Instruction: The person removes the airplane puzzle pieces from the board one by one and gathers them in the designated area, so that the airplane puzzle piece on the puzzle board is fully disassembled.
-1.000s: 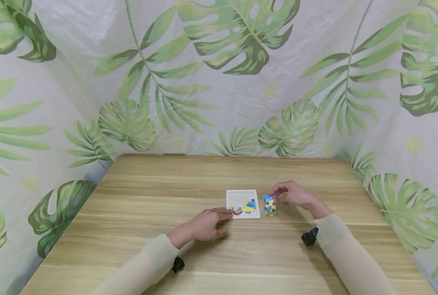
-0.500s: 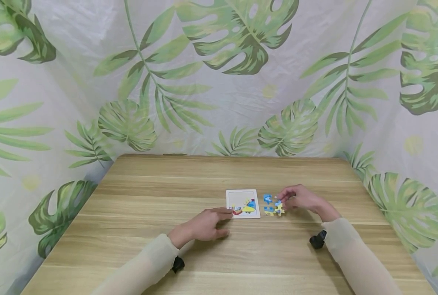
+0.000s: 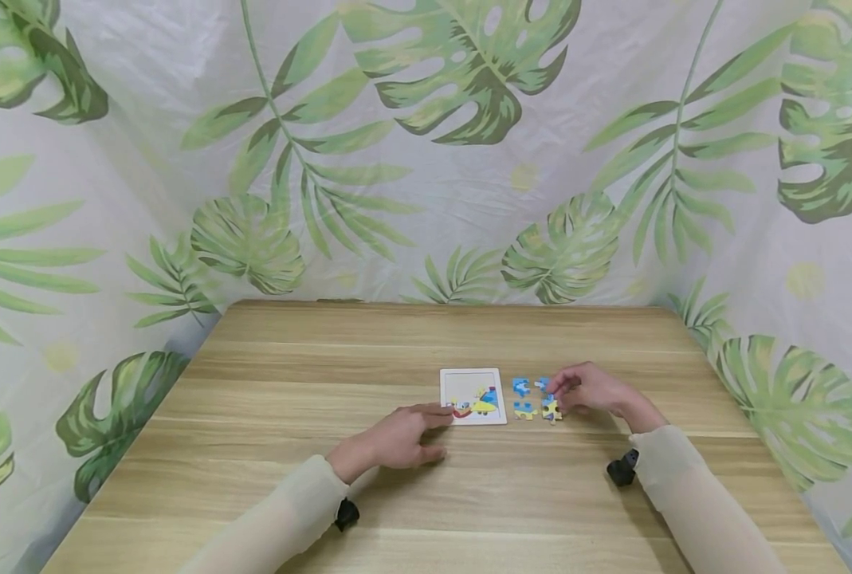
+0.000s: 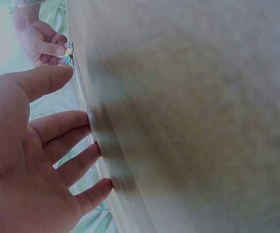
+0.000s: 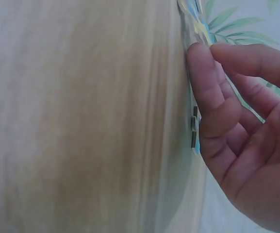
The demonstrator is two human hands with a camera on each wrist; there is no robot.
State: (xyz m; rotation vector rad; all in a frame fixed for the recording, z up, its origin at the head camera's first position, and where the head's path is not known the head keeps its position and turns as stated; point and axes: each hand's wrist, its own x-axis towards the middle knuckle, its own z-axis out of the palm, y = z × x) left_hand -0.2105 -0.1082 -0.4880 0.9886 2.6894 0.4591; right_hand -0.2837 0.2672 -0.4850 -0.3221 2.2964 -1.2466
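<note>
A square puzzle tray (image 3: 467,385) with a white border lies on the table, pieces with a colourful picture filling its lower part. My left hand (image 3: 397,437) rests straight fingers on the tray's lower left corner. To the right of the tray, my right hand (image 3: 589,388) pinches a yellow and blue puzzle piece (image 3: 551,410) between thumb and fingers, low over the table. In the left wrist view, that same piece (image 4: 68,51) shows at the right fingertips. Beside it lie a blue piece (image 3: 521,387), a blue and white piece (image 3: 542,384) and a yellow and blue piece (image 3: 524,411).
The wooden table (image 3: 311,359) extends around the tray and pieces. Behind it and at both sides hangs a leaf-print curtain (image 3: 454,191). Each wrist carries a small black camera, such as the right wrist camera (image 3: 622,469).
My right hand has slid to the right and slightly nearer, drawing the yellow and blue piece away from the stacked pieces, which now lie apart. My left hand and the tray stay put.
</note>
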